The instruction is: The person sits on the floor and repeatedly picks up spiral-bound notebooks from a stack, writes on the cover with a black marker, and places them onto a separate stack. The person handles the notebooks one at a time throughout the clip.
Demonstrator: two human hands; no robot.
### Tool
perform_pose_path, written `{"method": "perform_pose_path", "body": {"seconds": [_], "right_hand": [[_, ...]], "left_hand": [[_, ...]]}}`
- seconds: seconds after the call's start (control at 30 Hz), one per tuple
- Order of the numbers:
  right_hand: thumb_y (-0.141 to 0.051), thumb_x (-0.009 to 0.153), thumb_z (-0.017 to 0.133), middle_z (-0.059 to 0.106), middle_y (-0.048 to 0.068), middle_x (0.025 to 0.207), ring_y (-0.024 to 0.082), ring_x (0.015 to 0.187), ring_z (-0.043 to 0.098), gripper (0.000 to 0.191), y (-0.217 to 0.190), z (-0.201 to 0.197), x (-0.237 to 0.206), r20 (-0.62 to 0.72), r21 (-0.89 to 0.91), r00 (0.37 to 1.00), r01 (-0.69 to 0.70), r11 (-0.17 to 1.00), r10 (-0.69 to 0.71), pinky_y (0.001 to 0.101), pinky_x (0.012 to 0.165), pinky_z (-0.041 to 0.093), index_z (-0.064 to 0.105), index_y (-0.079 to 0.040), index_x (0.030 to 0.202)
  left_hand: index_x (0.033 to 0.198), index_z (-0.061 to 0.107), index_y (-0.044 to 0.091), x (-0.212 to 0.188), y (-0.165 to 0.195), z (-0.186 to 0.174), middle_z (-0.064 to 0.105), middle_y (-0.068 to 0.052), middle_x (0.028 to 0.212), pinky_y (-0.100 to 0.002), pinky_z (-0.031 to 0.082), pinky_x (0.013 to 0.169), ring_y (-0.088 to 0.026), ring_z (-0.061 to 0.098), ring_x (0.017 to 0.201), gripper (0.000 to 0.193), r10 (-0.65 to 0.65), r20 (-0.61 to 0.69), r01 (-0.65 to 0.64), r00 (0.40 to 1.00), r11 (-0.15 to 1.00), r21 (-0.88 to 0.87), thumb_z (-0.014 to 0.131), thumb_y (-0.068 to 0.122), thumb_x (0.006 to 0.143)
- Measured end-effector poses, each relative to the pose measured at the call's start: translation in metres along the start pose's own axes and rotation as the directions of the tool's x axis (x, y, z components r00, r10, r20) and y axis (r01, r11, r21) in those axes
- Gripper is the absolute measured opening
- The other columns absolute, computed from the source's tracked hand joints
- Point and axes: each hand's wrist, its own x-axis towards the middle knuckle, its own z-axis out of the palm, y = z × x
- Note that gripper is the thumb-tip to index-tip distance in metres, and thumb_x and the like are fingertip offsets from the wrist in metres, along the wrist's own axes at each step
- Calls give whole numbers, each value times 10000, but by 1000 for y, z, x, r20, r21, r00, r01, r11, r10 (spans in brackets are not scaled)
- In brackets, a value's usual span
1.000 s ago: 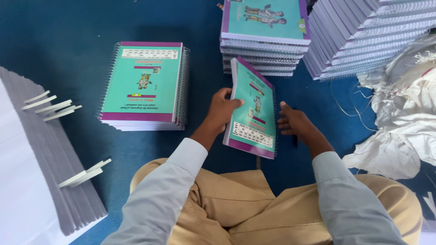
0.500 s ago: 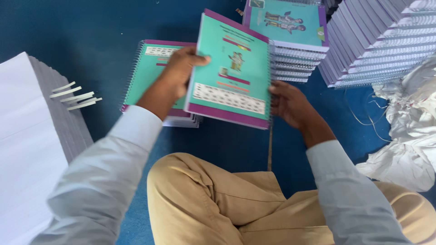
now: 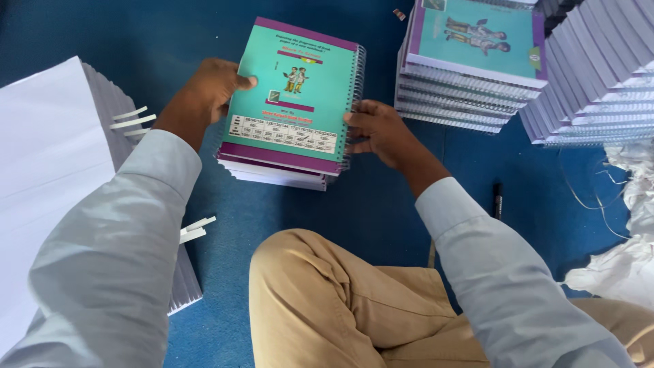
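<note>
A teal spiral-bound notebook [image 3: 293, 95] with a purple border lies flat on top of a short stack of like notebooks [image 3: 272, 174] on the blue floor. My left hand [image 3: 204, 95] grips its left edge, thumb on the cover. My right hand [image 3: 378, 129] holds the right edge at the wire spiral. Both sleeves are pale grey, and my tan-trousered knee [image 3: 327, 300] sits below the stack.
A second stack of teal notebooks [image 3: 470, 75] stands at the upper right, beside a fanned row of bound books [image 3: 599, 75]. A tall pile of white paper with slips [image 3: 61, 177] sits at left. Crumpled white plastic [image 3: 627, 259] lies at right, a dark pen [image 3: 497, 201] near it.
The notebook, held upright between my hands a second ago, was carried left and laid flat on the left stack. My view shifted left too.
</note>
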Motion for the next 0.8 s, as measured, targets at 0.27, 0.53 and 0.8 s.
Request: {"method": "perform_pose_path", "body": {"seconds": [0.27, 0.53, 0.8], "right_hand": [[-259, 907, 683, 689, 166, 1107, 257, 1025, 684, 468, 26, 4, 18, 12, -99, 1000, 11, 995, -9, 404, 827, 601, 604, 30, 1267], [-213, 912, 690, 720, 179, 1017, 245, 900, 715, 405, 38, 3, 23, -66, -178, 998, 3, 984, -15, 388, 773, 608, 629, 52, 1211], [-205, 917, 687, 725, 176, 960, 229, 832, 727, 379, 39, 7, 21, -90, -205, 996, -7, 979, -12, 359, 731, 629, 646, 74, 1170]], "left_hand": [[1194, 697, -37, 16, -29, 2, 734, -220, 1149, -468, 572, 881, -339, 718, 1023, 340, -37, -138, 55, 990, 990, 127, 751, 119, 897], [1187, 661, -80, 29, -39, 14, 727, -257, 1126, -449, 605, 865, -337, 755, 1009, 388, -8, -188, 48, 982, 977, 208, 780, 131, 884], [1199, 702, -17, 25, -35, 19, 715, -247, 1167, -401, 571, 925, -326, 738, 1023, 385, 54, -236, 26, 970, 947, 320, 797, 95, 844]]}}
